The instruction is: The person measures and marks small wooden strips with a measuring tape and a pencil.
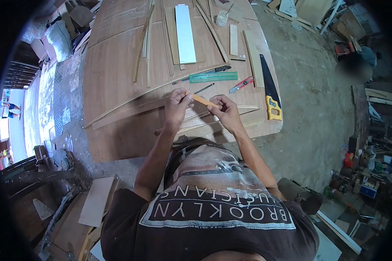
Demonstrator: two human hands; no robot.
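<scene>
Both hands are raised over the near part of the wooden table, in front of my body. Between them runs a narrow, flat orange strip, whose exact kind I cannot make out. My left hand pinches its left end, near a small thin tip. At the other end, the fingers of my right hand are closed on it. Just beyond the strip lie a dark pencil-like stick, a green ruler-like piece and a red utility knife.
A handsaw with a yellow handle lies along the table's right edge. Thin wood strips, a white board and a small clear jar cover parts of the table. Another person is at the far right, near cluttered tools.
</scene>
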